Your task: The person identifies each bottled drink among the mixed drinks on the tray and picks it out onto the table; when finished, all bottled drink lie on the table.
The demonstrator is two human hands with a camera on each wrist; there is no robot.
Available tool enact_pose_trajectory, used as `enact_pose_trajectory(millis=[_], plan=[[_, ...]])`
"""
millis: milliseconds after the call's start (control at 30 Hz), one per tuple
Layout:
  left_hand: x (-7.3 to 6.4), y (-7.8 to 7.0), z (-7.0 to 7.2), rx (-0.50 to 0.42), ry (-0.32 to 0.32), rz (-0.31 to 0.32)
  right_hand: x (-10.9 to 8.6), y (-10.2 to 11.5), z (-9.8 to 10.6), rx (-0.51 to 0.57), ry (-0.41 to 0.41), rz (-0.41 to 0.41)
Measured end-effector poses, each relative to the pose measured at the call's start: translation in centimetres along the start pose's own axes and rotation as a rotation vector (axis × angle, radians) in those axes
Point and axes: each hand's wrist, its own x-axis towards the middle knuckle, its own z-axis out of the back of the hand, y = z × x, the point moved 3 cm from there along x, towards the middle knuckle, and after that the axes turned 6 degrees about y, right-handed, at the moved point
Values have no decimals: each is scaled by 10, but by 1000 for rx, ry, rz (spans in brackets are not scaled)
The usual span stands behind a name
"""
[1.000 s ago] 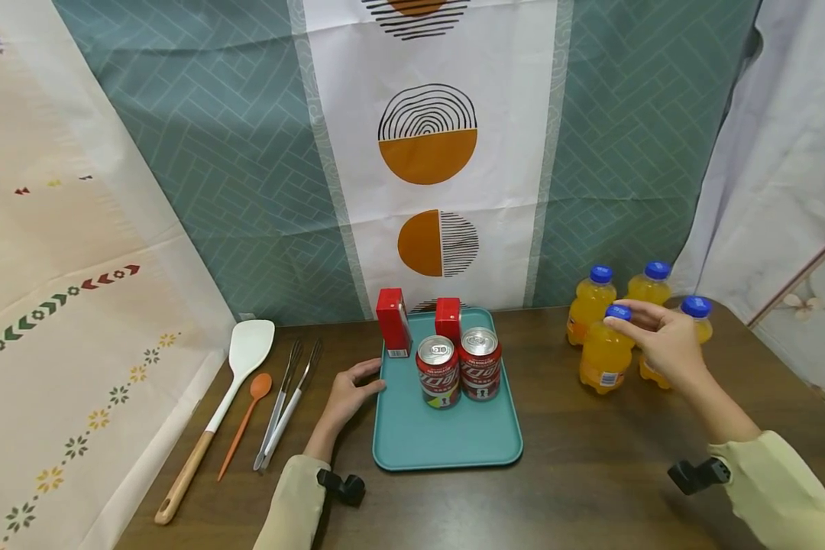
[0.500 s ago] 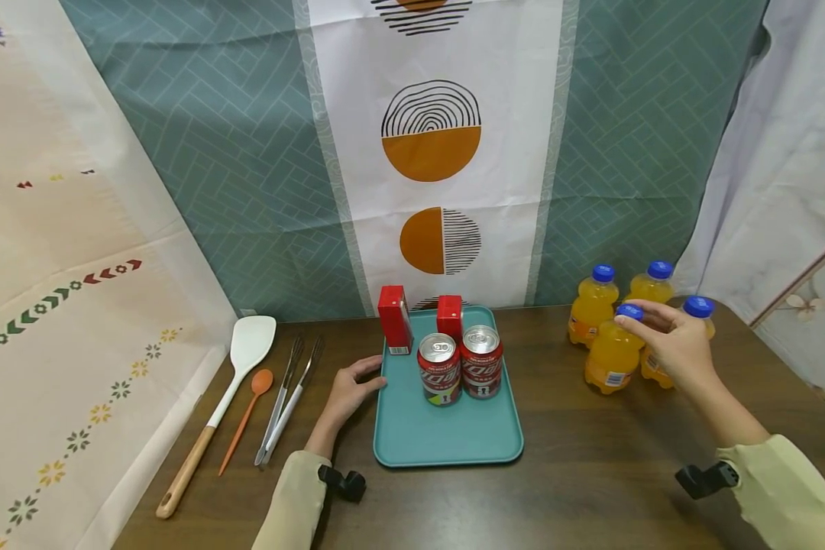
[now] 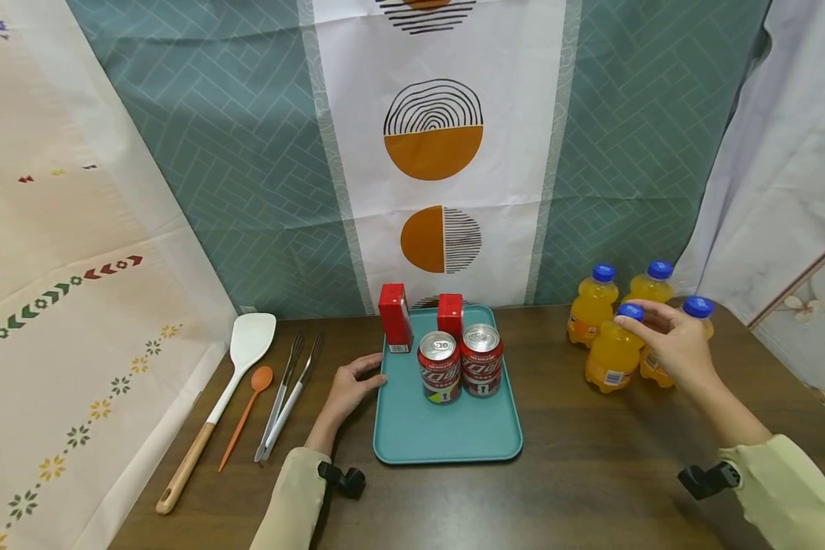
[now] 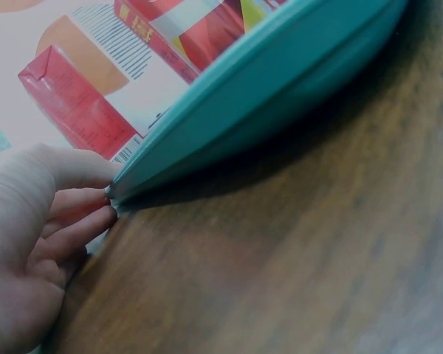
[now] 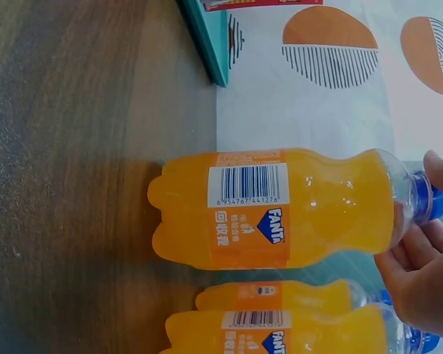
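My right hand (image 3: 677,344) pinches the blue cap of an orange soda bottle (image 3: 613,355) between thumb and fingers. In the right wrist view this soda bottle (image 5: 258,210) shows its barcode and FANTA label. Several like bottles stand around it: one behind left (image 3: 591,305), one behind (image 3: 649,286), one at the right (image 3: 700,309) partly hidden by my hand. My left hand (image 3: 349,388) rests beside the teal tray (image 3: 447,439), thumb and fingertips at its left rim. Two red soda cans (image 3: 440,374) and two red cartons (image 3: 395,321) stand on the tray.
Left of my left arm lie a white spatula (image 3: 247,344) with a wooden handle, an orange spoon (image 3: 253,393) and metal tongs (image 3: 289,405). A patterned cloth (image 3: 282,191) hangs behind the table (image 3: 522,504), with pale cloths at both sides.
My right hand has shifted the held soda bottle slightly to the right, closer to the other bottles, and now stays nearly still. My left hand stays at the tray's rim.
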Motion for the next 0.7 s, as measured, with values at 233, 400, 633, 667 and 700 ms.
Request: enact_pose_trajectory(millis=[233,400,633,667,700], plan=[[-3,3,-3,1,-9,5,0,-3,0,-11,22,12],[-4,1,-3,8,-18,17,5,6,-4,49,-49,94],[4,-25,4,11,19,25,17,48,-26,37,-110,302],[5,-26,5,44,38,20,19,53,-31,4,-86,318],[7,-28,6,85,59,12,20,56,-37,-40,-62,332]])
